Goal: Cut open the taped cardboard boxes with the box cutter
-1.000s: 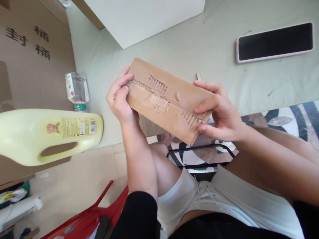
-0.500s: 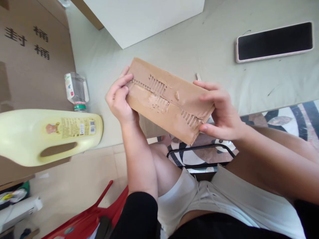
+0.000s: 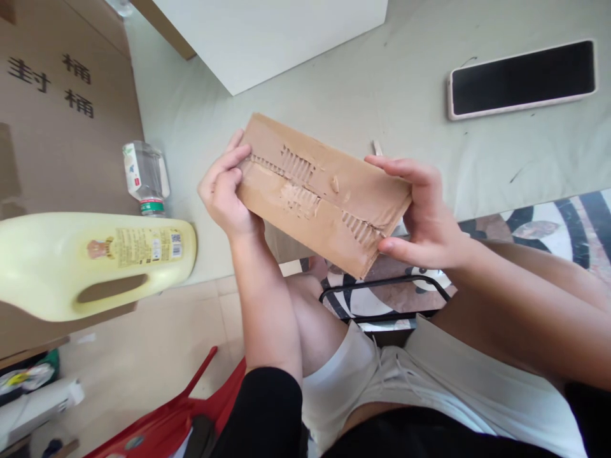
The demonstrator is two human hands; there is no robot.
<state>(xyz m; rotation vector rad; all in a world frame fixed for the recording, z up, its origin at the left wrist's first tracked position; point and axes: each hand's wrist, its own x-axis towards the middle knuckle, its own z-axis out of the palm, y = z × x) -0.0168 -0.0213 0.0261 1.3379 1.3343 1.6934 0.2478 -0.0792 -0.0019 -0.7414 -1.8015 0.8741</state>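
Between my two hands is a brown cardboard box (image 3: 310,184), tilted with its right end lower. Its upper face has a lengthwise seam and torn patches where the corrugation shows. My left hand (image 3: 228,187) grips the box's left end, fingers curled over the edge. At the other end, my right hand (image 3: 422,213) holds the box with the thumb at the lower corner and the fingers along the far edge. Whatever the box contains, if anything, is hidden. A small pale object (image 3: 377,147) partly shows just beyond the right fingers.
A smartphone (image 3: 522,79) lies on the pale tabletop (image 3: 420,38) at upper right. Leftward are a clear plastic bottle (image 3: 146,175), a big yellow jug (image 3: 42,261) and a large carton (image 3: 42,140). A white panel (image 3: 286,32) stands at the back. Below left is something red (image 3: 176,407).
The box has shifted very slightly left in view, still held at both ends. My right index finger reaches a little farther along the far edge.
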